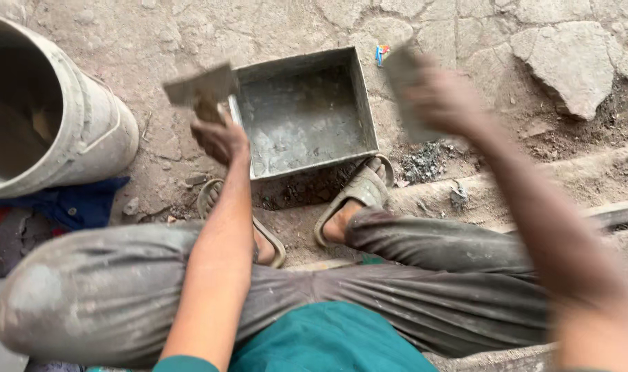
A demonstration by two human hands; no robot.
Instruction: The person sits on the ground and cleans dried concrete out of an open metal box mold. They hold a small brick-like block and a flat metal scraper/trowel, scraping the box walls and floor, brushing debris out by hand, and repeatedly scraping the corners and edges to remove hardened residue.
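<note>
While both hands (left (pixel 217 138), right (pixel 441 96)) hover raised, each grips a trowel (pixel 200 88).

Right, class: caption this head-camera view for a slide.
Squatting person's left hand holds a trowel, right hand a blurred flat tool, over a metal tray.

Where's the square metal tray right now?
In the head view, the square metal tray sits on the ground at top centre, just beyond the person's sandals, between the left hand and right hand.
</note>
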